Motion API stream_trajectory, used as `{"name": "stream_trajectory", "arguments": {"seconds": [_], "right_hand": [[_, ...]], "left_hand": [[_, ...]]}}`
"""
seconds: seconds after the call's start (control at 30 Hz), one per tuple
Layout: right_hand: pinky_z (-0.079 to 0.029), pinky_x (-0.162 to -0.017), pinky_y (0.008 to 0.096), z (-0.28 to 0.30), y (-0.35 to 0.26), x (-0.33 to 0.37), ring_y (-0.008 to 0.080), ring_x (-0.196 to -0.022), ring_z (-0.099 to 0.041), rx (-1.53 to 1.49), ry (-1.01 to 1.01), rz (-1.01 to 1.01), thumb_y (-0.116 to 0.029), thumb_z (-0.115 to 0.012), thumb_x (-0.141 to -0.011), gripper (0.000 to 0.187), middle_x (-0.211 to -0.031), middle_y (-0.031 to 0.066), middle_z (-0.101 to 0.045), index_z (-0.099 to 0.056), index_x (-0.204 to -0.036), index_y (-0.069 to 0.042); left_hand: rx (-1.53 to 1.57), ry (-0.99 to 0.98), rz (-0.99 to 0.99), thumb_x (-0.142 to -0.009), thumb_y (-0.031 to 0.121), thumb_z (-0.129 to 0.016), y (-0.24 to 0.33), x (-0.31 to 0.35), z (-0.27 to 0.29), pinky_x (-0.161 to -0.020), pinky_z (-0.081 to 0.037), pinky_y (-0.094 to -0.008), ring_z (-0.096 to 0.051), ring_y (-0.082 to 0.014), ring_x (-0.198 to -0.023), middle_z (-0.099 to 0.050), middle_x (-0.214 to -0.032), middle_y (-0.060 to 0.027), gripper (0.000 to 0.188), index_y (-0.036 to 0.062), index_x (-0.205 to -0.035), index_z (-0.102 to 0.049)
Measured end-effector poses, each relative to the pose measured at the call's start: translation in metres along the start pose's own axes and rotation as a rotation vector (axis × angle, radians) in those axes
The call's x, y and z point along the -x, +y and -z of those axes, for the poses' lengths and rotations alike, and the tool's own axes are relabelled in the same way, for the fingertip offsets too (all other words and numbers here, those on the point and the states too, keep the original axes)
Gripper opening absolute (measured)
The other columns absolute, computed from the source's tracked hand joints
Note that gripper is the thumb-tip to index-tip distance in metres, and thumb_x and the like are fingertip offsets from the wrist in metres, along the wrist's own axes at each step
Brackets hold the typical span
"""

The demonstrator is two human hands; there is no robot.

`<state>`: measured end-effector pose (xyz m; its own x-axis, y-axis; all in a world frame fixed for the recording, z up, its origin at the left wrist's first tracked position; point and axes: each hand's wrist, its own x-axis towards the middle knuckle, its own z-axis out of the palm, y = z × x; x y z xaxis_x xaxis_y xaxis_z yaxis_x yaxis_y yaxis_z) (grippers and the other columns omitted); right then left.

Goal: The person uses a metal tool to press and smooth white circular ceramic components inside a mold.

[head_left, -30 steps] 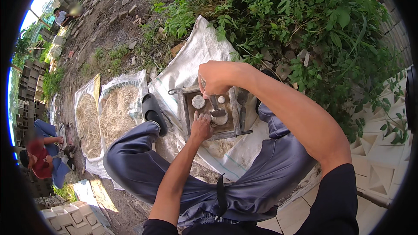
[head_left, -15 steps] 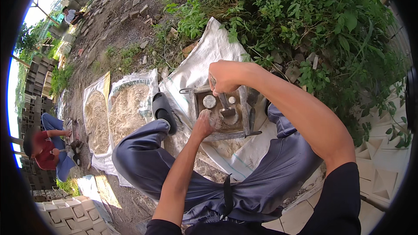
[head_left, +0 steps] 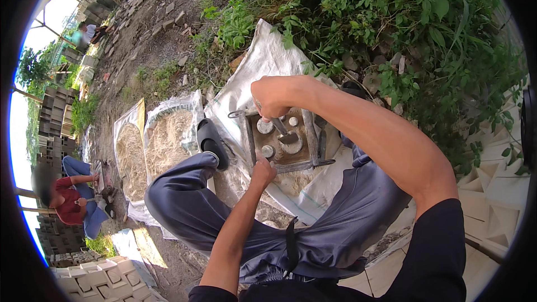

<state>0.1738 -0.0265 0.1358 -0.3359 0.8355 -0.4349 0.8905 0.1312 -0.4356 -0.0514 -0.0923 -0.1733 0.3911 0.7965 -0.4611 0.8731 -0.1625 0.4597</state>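
A square wooden frame (head_left: 310,134) packed with brown sand lies on a white sack between my legs. Pale round pieces sit in its sand, including a larger disc (head_left: 264,126), one near the left side (head_left: 268,151) and a small one (head_left: 293,121). My right hand (head_left: 269,96) is closed on the handle of a small trowel (head_left: 287,138), whose dark flat blade rests over a wide pale ring (head_left: 292,147). At the frame's near-left corner, my left hand (head_left: 263,172) is curled against the near bar; its fingertips are partly hidden.
Two sacks of pale sand (head_left: 170,134) lie left of my black sandal (head_left: 211,141). Green plants (head_left: 358,17) border the far side and right. A person in a red shirt (head_left: 68,207) sits at the left, near stacked blocks. Pale patterned blocks (head_left: 112,279) stand lower left.
My left hand has drawn back from the sand to the near bar, uncovering a round piece. The right hand has shifted left, tilting the trowel.
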Motion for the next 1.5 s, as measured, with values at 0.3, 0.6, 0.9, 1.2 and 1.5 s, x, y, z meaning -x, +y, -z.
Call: {"name": "stream_trajectory", "arguments": {"seconds": [0.3, 0.6, 0.9, 1.2, 1.5], "right_hand": [[-0.054, -0.069, 0.0398, -0.004, 0.007, 0.001, 0.0327, -0.080, -0.069, 0.058, -0.034, 0.022, -0.021, -0.077, -0.076, 0.030, -0.086, 0.0203, -0.071, -0.071, -0.086, 0.007], [-0.055, -0.069, 0.0399, -0.003, -0.003, -0.002, 0.0325, -0.082, -0.069, 0.038, 0.008, 0.057, -0.019, -0.076, -0.075, 0.030, -0.088, 0.0215, -0.070, -0.070, -0.087, 0.008], [-0.053, -0.068, 0.0390, -0.002, -0.005, -0.003, 0.0304, -0.079, -0.069, 0.059, 0.035, 0.025, -0.019, -0.076, -0.076, 0.022, -0.087, 0.0191, -0.070, -0.073, -0.088, 0.000], [-0.053, -0.066, 0.0402, -0.003, 0.003, -0.002, 0.0323, -0.079, -0.068, 0.021, 0.025, 0.024, -0.015, -0.073, -0.077, 0.019, -0.084, 0.0190, -0.070, -0.072, -0.088, 0.000], [-0.054, -0.066, 0.0401, -0.004, 0.002, -0.006, 0.0317, -0.079, -0.069, 0.001, 0.010, -0.006, -0.016, -0.073, -0.076, 0.019, -0.087, 0.0190, -0.070, -0.072, -0.088, -0.001]], "left_hand": [[-0.135, 0.164, -0.271, -0.086, 0.015, -0.059, 0.057, 0.010, 0.023, -0.104, -0.038, -0.0483, -0.049, -0.0425, -0.121, -0.055, -0.127, -0.0252, 0.060, -0.0053, -0.138, -0.037], [-0.478, 0.063, -0.525, -0.096, 0.029, -0.044, 0.037, 0.016, -0.017, -0.114, -0.019, -0.0574, -0.037, -0.0372, -0.135, -0.052, -0.131, -0.0243, 0.045, -0.0072, -0.120, -0.057], [-0.247, 0.024, -0.754, -0.099, 0.036, -0.042, 0.058, 0.025, -0.022, -0.100, -0.043, -0.0419, -0.054, -0.0376, -0.117, -0.058, -0.123, -0.0248, 0.046, -0.0034, -0.120, -0.054], [-0.123, -0.268, -0.478, -0.099, 0.041, -0.040, 0.082, 0.023, -0.015, -0.101, -0.042, -0.0433, -0.052, -0.0383, -0.120, -0.055, -0.128, -0.0243, 0.058, -0.0037, -0.136, -0.041], [-0.169, -0.188, -0.404, -0.097, 0.049, -0.042, 0.105, 0.018, -0.038, -0.099, -0.043, -0.0460, -0.052, -0.0437, -0.118, -0.054, -0.122, -0.0350, 0.071, -0.0118, -0.132, -0.039]]}}
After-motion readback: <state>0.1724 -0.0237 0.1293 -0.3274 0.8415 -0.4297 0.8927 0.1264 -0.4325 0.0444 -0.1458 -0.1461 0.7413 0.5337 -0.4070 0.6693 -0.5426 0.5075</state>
